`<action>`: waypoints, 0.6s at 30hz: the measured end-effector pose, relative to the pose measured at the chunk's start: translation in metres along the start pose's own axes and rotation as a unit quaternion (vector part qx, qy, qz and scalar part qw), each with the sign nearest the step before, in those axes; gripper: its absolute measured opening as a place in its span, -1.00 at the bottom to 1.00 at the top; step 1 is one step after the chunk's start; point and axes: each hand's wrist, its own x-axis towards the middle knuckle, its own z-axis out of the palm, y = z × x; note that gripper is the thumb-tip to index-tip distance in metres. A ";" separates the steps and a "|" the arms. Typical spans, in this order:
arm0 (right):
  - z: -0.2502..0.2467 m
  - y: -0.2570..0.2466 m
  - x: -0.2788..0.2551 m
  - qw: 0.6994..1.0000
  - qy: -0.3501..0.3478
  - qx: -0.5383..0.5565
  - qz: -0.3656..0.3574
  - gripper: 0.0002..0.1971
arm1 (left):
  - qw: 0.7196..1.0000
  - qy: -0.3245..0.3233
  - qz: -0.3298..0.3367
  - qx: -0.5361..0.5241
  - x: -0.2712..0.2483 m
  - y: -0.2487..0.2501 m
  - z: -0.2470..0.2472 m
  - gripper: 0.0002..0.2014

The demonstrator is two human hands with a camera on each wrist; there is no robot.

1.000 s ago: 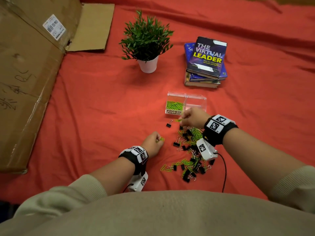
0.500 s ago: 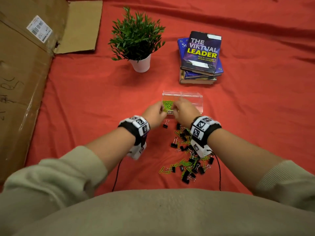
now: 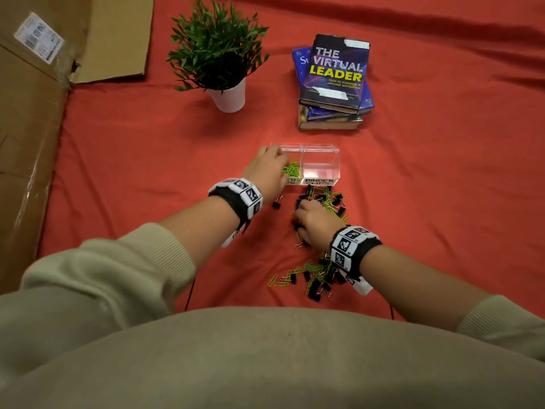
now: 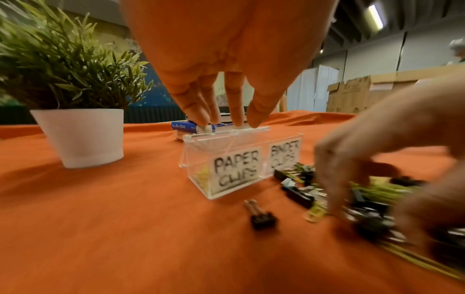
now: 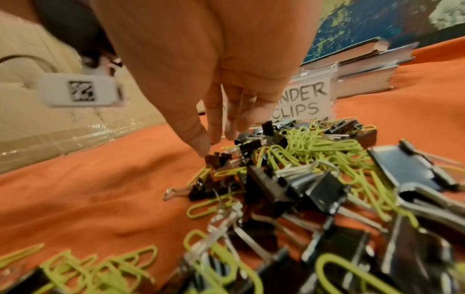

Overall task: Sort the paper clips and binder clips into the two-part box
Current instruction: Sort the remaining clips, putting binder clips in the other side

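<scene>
So half a second ago both hands were up at the box; now the left hand point(image 3: 267, 169) has stayed there, fingers straight and close together with the tips resting on the clear lid edge, while the right hand point(image 3: 315, 221) has dropped back to the pile. My read: a round of green clips just went in and the next pick is starting.

Left to right: flattened cardboard point(image 3: 26, 143), matte and creased, then a spiky fake plant point(image 3: 216, 51) in a smooth white pot. The two-part box point(image 3: 321, 163) is hard clear plastic with handwritten paper labels. The paper clip half holds a tangle of thin lime-green paper clips point(image 3: 292, 170); the binder clip half looks empty.

Just in front of it sits the mixed pile point(image 3: 320, 255) on soft red cloth point(image 3: 442, 202): wiry green loops tangled with boxy black binder clips point(image 5: 324, 191) with shiny steel handles. The right fingers point(image 5: 201, 139) point down, loosely bunched, thumb tip touching a small black clip, nothing gripped yet as far as I can tell. Glossy hardback books point(image 3: 336, 81) behind.
</scene>
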 end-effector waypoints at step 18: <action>0.027 -0.023 -0.051 0.994 -0.081 -0.029 -0.074 -0.85 | 0.969 -0.242 0.051 0.000 -0.155 0.029 0.082 -0.64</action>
